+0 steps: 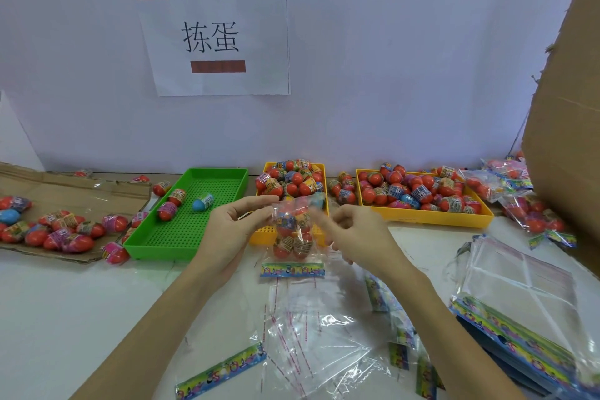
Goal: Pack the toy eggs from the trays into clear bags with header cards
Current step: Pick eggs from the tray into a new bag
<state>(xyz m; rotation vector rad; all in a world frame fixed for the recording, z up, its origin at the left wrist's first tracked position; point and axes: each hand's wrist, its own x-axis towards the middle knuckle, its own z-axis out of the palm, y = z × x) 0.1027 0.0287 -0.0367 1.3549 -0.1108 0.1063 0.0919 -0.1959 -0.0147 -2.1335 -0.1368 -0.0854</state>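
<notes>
The left hand (232, 224) pinches the top edge of a clear bag (293, 234) full of toy eggs and holds it up over the counter (81, 308), likely so the eggs slide down and the mouth stays up; the right hand (349, 232) is at the other top corner, but it is blurry — I cannot tell if it pinches the bag or only touches it. The bag hangs in front of the middle yellow tray (321, 169), with its bright header card (292, 269) at the low end, just over the counter.

The eggs in the bag are mostly red with colourful wrap bands, stacked in a tight bunch; one blue bit shows near the top.

More eggs wait close by — a heap in the middle yellow tray, a heap in the right yellow tray (431, 217), and only a few in the green tray (185, 230); that keeps them in easy reach. Empty bags (311, 334) lie flat near the person, ready for the next go; filled bags (526, 204) pile up at the right, out of the way.
</notes>
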